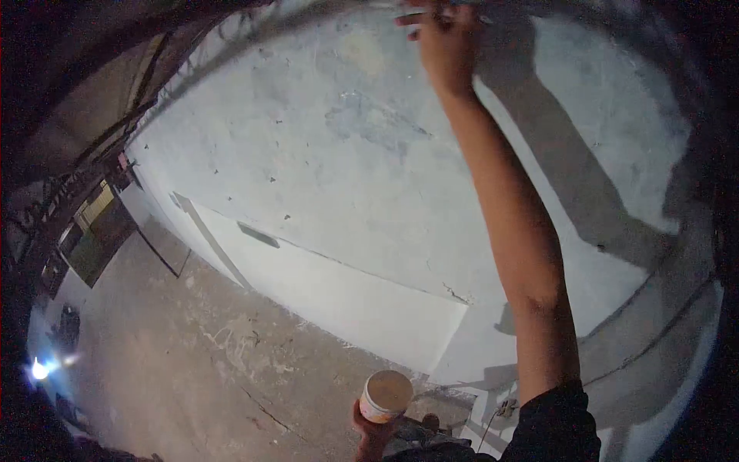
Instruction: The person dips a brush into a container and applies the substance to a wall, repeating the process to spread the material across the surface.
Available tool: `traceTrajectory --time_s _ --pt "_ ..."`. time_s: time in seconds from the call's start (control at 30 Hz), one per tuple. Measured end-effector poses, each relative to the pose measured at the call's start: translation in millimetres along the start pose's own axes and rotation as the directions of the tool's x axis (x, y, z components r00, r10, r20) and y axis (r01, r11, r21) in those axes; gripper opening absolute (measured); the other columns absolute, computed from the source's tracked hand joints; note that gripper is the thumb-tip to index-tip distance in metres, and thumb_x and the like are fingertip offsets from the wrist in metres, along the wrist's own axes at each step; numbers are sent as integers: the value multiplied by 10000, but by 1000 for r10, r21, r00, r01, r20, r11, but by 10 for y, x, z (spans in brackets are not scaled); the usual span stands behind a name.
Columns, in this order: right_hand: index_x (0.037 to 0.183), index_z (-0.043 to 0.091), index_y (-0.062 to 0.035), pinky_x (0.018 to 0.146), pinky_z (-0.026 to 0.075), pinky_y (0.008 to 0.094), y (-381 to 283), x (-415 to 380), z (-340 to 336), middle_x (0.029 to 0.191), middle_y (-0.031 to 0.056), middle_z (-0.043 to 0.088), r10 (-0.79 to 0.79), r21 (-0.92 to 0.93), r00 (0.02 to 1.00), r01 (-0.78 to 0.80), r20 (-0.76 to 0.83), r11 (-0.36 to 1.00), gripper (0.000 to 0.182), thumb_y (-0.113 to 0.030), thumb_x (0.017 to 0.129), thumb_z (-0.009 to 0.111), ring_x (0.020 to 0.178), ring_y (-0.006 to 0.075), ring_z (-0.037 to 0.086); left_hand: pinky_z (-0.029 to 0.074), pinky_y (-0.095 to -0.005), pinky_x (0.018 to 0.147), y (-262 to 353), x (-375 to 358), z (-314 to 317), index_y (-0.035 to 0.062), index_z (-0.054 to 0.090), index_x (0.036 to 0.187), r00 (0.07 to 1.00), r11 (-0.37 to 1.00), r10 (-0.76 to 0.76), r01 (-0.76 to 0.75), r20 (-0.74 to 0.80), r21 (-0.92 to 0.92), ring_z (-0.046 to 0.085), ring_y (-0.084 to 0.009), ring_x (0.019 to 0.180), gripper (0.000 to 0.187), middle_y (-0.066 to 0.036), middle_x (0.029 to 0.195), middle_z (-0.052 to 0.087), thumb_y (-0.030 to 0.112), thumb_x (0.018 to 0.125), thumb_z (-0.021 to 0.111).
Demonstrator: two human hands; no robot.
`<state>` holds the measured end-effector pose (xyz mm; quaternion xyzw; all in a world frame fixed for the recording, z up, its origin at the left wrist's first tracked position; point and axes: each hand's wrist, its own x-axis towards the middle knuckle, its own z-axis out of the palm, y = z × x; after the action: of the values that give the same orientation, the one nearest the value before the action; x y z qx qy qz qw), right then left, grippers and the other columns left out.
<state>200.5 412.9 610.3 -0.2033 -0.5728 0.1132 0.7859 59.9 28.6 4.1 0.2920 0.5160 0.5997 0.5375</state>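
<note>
A white tub [387, 395] with a coloured label is in my left hand [368, 428] near the bottom of the view, its round top facing up. My left fingers wrap round its side. My right arm reaches up along the pale, patchy wall [346, 162]. At the top edge my right hand [446, 48] is close to the wall, its fingers partly cut off and dim, and what it holds, if anything, cannot be made out.
The stained floor [208, 369] lies below the wall at the left. A bright lamp [40, 369] shines at the far left. A ledge [323, 292] runs along the wall's lower part. Cables and a socket [506, 408] are at the lower right.
</note>
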Motion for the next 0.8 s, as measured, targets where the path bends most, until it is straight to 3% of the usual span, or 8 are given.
traceTrajectory --time_s 0.13,0.2,0.27,0.33,0.4,0.43,0.77,0.8 --pt "1172 528 118 554 490 358 42 -105 -157 787 180 710 -219 -2 975 219 -25 976 416 -288 1088 561 556 203 618 455 -600 1098 267 9 126 129 381 1559 974 850 -204 225 97 -477 499 -391 1366 867 -169 1528 441 669 895 517" --pt "1104 526 110 582 496 367 242 24 18 698 158 692 -447 -377 878 360 -173 853 377 -263 1076 573 518 232 587 444 -615 1100 450 -41 174 123 383 1558 918 620 -360 371 170 -691 500 -404 1362 849 -170 1530 440 661 909 484" --pt "1065 548 111 602 503 381 125 16 193 703 164 683 -262 -136 964 264 37 955 359 -245 1059 597 534 258 596 441 -622 1103 152 20 85 120 382 1559 925 592 -316 365 210 -719 494 -412 1367 838 -170 1535 437 657 919 459" --pt "1010 581 101 610 511 379 325 64 116 676 157 661 -408 -165 913 399 -21 902 362 -257 1059 598 557 248 622 437 -630 1106 10 53 68 118 381 1559 935 555 -265 348 236 -756 488 -420 1371 828 -171 1539 433 653 929 434" --pt "860 589 85 586 504 374 445 82 -87 605 133 616 -540 -603 840 406 -49 687 445 -305 1074 584 593 212 657 439 -635 1099 -17 27 68 126 385 1562 940 676 -321 315 118 -667 465 -427 1388 835 -168 1546 429 671 928 399" --pt "728 561 64 556 486 358 62 -142 -88 539 101 573 -327 -39 919 327 -220 944 544 -344 1087 563 588 184 648 439 -635 1099 -5 15 98 126 385 1562 943 673 -315 304 110 -675 465 -427 1388 835 -168 1546 429 671 928 399" --pt "681 577 44 615 502 378 98 -83 -354 586 81 618 -491 -326 856 423 -161 845 503 -289 1057 620 549 196 617 400 -666 1106 305 -2 266 141 395 1563 936 704 -351 254 -14 -663 443 -423 1411 837 -155 1550 429 677 919 393" --pt "690 583 49 608 506 363 -83 -160 -454 618 86 635 -340 -138 919 317 -198 938 486 -264 1059 620 560 173 623 387 -678 1109 352 0 303 148 396 1564 929 758 -360 238 -84 -608 440 -421 1414 842 -154 1549 427 682 913 394"
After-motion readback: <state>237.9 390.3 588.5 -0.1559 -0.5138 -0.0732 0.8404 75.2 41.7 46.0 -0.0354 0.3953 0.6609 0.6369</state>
